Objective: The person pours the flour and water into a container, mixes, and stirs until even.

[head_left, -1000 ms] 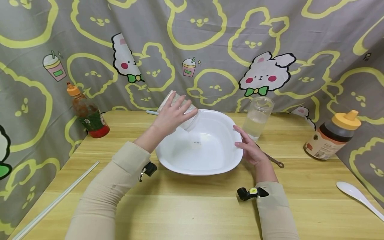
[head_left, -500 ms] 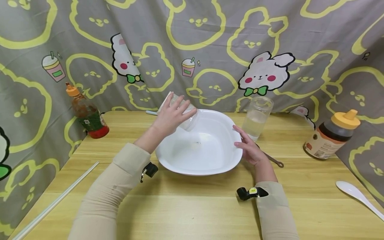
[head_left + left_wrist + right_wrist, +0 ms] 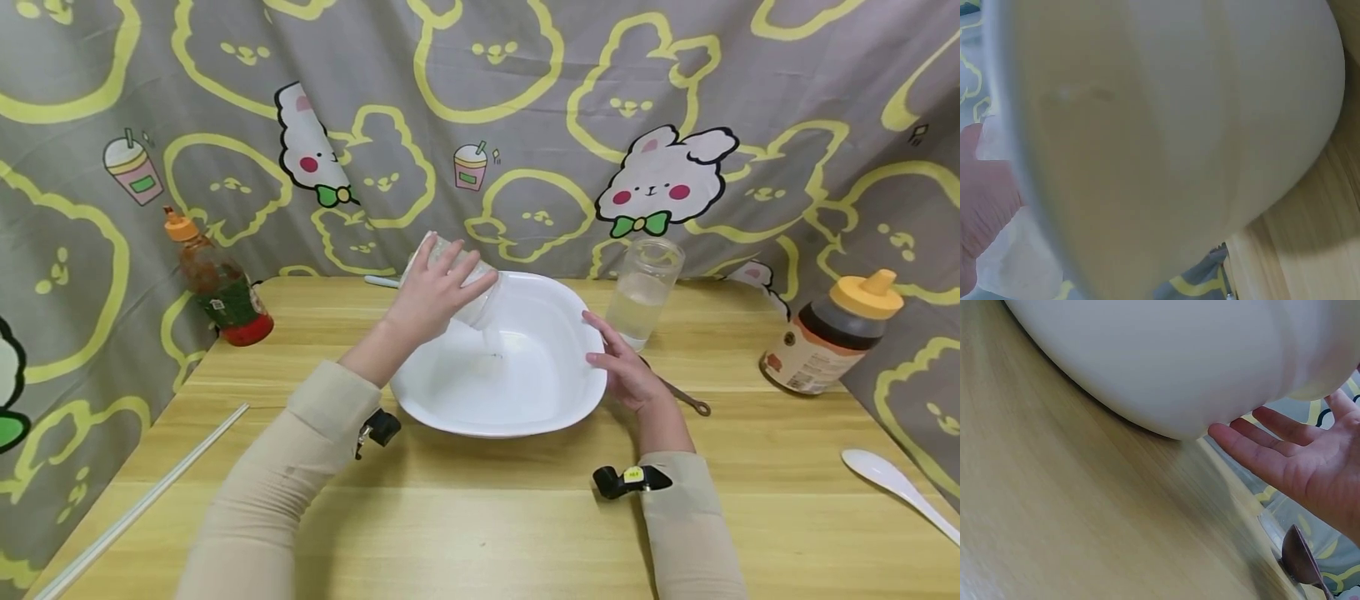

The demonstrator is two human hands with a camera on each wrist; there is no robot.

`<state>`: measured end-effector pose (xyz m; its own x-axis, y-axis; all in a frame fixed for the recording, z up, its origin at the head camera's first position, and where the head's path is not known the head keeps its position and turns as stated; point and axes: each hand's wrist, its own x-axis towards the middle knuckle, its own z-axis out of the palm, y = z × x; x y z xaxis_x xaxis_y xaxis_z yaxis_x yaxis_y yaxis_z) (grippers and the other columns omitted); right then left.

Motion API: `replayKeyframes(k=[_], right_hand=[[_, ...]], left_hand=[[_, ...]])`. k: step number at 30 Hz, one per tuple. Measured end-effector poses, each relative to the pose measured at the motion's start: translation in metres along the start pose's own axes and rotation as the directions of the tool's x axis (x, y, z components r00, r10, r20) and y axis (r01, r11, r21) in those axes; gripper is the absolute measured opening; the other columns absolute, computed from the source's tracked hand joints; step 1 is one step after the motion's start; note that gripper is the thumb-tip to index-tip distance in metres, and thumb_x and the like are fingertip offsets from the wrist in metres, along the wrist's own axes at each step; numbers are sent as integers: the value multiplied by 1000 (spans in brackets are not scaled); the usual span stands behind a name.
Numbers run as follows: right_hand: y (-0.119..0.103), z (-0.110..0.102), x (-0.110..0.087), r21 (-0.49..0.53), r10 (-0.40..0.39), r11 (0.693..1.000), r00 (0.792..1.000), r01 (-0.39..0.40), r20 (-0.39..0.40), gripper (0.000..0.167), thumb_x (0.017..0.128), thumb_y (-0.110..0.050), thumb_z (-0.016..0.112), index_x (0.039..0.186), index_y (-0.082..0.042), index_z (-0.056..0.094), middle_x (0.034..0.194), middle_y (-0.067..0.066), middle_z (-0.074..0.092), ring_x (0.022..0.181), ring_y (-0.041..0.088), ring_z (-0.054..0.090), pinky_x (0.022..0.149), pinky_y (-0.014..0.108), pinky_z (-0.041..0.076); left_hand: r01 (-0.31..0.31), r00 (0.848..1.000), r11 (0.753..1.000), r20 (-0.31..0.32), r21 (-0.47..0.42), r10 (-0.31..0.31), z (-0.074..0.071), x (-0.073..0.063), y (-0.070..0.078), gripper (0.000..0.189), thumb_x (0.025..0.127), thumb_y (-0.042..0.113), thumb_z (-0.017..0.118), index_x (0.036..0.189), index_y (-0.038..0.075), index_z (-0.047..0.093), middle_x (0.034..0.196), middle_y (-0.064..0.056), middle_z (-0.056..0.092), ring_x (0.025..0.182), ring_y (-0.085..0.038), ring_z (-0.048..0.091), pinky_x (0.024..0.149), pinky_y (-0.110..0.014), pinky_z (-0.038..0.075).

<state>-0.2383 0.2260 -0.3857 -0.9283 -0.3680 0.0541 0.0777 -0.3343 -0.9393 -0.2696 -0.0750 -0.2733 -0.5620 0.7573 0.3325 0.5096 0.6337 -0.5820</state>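
Observation:
My left hand (image 3: 435, 292) grips a clear jar (image 3: 478, 315) from above, tilted mouth-down over the white basin (image 3: 517, 417). A pale, whitish stream falls from the jar's mouth onto the basin's floor, near a small dark mark. At the basin's right rim is my right hand (image 3: 630, 371), thumb and forefinger over the edge. In the right wrist view the other fingers (image 3: 1254, 453) of that hand lie against the basin's outer wall. The left wrist view is mostly filled by the basin's side (image 3: 1179, 125), with part of the left hand (image 3: 988, 200) and the jar (image 3: 1019, 259) behind it.
Behind the right hand stands a glass jar (image 3: 643, 292) of cloudy liquid, with a brown ladle (image 3: 1300, 556) close by. A sauce bottle (image 3: 225, 287) stands left, a yellow-capped bottle (image 3: 828, 333) right. Chopsticks (image 3: 150, 496) and a white spoon (image 3: 892, 483) lie at the sides.
The left hand and jar have shifted slightly right and down. The stream from the jar's mouth shows more clearly now. The right hand and basin have stayed in place.

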Motion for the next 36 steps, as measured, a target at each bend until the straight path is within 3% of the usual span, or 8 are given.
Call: replayKeyframes(k=[9,16,24,28,31,34,36], right_hand=[[-2,0,0,2,-1,1000,1000,1,4,61,85,5,40,137,-22,22,138,6,11,106,29,41,70,41,48],[-2,-1,-1,-2,-10,1000,1000,10,13,61,85,5,40,137,-21,21,139,6,8,107,29,40,69,41,48],[-2,0,0,7,-3,1000,1000,3,13,62,85,5,41,137,-21,21,138,6,11,110,31,37,71,41,48],[-2,0,0,1,-3,1000,1000,3,6,62,85,4,41,137,-21,21,137,6,11,110,32,36,71,42,47],[-2,0,0,2,1,1000,1000,-1,3,62,85,4,41,137,-21,21,138,6,9,110,31,37,72,42,47],[-2,0,0,4,-1,1000,1000,1,0,62,85,4,42,137,-21,21,139,5,7,107,29,40,71,41,48],[-2,0,0,8,-2,1000,1000,2,2,62,84,4,42,137,-21,21,139,5,7,105,27,42,71,41,48]], left_hand=[[30,1000,999,4,-23,-30,3,-2,1,74,66,9,64,132,25,34,128,-9,39,120,-32,26,98,-53,2],[-15,998,999,64,-42,18,1,-3,6,77,66,13,67,133,25,30,129,-11,36,120,-32,25,98,-54,0],[99,995,990,27,-97,-97,3,-5,2,77,63,19,69,131,23,33,128,-11,36,119,-32,26,97,-54,6],[190,980,962,-25,-196,-198,7,-9,-2,78,59,22,72,128,20,36,126,-12,38,117,-33,29,96,-54,12],[254,959,927,-55,-275,-279,10,-13,-6,80,56,24,73,127,17,37,124,-12,40,115,-32,31,95,-54,15],[322,928,878,-64,-355,-366,12,-17,-10,81,54,27,74,126,16,36,123,-11,41,113,-31,33,93,-55,19],[371,902,829,-51,-419,-429,13,-20,-13,83,54,29,74,126,16,35,122,-11,41,112,-31,34,92,-54,22]])
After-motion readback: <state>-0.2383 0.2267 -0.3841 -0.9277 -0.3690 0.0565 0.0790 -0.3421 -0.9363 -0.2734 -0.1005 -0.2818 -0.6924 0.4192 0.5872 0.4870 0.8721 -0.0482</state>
